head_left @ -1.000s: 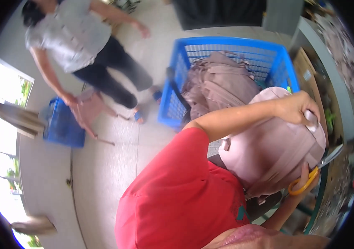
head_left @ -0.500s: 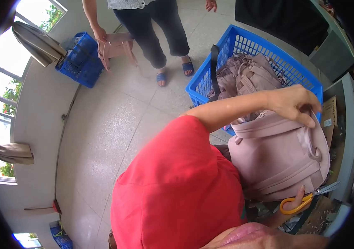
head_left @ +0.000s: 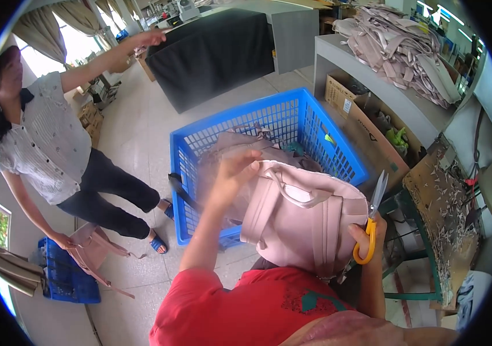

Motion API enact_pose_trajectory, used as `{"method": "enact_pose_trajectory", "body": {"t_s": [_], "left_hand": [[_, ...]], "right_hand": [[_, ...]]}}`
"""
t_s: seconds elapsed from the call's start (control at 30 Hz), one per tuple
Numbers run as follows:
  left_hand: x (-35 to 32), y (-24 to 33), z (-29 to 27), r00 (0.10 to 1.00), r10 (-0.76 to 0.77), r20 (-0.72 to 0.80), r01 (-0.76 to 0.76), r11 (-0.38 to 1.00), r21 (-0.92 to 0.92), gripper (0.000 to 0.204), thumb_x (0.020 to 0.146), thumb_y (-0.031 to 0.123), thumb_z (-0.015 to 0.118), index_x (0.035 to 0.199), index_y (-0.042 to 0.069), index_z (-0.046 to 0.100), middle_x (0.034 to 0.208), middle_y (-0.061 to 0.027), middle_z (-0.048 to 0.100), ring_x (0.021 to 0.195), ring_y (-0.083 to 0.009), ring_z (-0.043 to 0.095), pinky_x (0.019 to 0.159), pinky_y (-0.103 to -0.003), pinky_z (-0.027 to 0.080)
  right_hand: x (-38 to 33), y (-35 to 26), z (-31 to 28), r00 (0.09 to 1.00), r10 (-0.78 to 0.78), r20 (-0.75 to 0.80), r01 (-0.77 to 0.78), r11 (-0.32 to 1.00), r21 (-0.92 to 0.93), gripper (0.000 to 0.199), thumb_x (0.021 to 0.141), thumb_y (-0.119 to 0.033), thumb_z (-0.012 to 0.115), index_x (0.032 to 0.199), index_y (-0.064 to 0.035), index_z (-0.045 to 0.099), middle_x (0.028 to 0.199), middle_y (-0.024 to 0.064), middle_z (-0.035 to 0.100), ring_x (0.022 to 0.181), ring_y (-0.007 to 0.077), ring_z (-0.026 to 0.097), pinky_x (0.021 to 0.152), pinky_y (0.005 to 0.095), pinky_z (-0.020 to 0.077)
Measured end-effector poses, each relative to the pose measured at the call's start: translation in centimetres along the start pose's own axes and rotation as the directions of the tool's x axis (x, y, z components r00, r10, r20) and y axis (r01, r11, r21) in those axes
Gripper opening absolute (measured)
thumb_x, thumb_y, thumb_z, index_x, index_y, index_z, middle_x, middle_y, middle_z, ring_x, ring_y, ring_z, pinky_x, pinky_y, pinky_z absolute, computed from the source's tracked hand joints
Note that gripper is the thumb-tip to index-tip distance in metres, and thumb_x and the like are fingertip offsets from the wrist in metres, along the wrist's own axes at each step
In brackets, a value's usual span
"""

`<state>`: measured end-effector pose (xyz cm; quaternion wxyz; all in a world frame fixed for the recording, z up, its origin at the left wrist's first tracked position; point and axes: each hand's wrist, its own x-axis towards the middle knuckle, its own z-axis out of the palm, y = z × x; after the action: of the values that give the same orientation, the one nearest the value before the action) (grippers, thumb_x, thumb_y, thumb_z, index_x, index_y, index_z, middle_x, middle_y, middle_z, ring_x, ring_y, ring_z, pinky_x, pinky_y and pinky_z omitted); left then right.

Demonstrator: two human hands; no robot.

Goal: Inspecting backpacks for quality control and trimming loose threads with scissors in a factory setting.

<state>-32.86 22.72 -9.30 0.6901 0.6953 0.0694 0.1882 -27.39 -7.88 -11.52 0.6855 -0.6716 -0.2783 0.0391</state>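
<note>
A pale pink bag [head_left: 298,225] with straps and a top loop rests against my red shirt. My left hand [head_left: 235,176] grips its upper left edge, fingers at the rim, slightly smeared by motion. At the bag's right side, my right hand [head_left: 370,233] holds scissors [head_left: 371,222] with orange-yellow handles; their blades point up and away from me. The thumb of that hand also presses on the bag. Just beyond the bag stands a blue plastic basket [head_left: 338,153], which holds more pinkish bags [head_left: 246,141], partly hidden by my arm.
At left stands a person [head_left: 55,144], one arm stretched out, the other hand holding a pink bag [head_left: 93,251] near a blue crate [head_left: 67,274]. Pink pieces [head_left: 396,49] are heaped on a table at far right. Cardboard boxes [head_left: 367,127] and a scrap-covered board [head_left: 445,213] lie on the right.
The view has swung up and right. My left hand has gone from the bag's far right corner to its left edge, and the bag has turned. The other person's arm is now raised.
</note>
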Motion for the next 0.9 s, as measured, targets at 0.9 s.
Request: {"method": "enact_pose_trajectory", "body": {"t_s": [0.9], "left_hand": [[-5.1,20.9,-2.9,-0.022,1.000,-0.012,-0.808,-0.010,0.590,0.048,0.074,0.019,0.053,0.114,-0.005,0.041,0.101,-0.0175,0.054,0.081,-0.0215,0.055,0.072,-0.030,0.041]], "right_hand": [[-2.3,0.2,0.8,0.992,0.103,-0.074,-0.111,0.986,-0.126,0.041,0.058,-0.016,0.060,0.094,0.0012,0.054,0.082,0.0028,0.056,0.074,0.0122,0.052,0.066,0.0220,0.0407]]}}
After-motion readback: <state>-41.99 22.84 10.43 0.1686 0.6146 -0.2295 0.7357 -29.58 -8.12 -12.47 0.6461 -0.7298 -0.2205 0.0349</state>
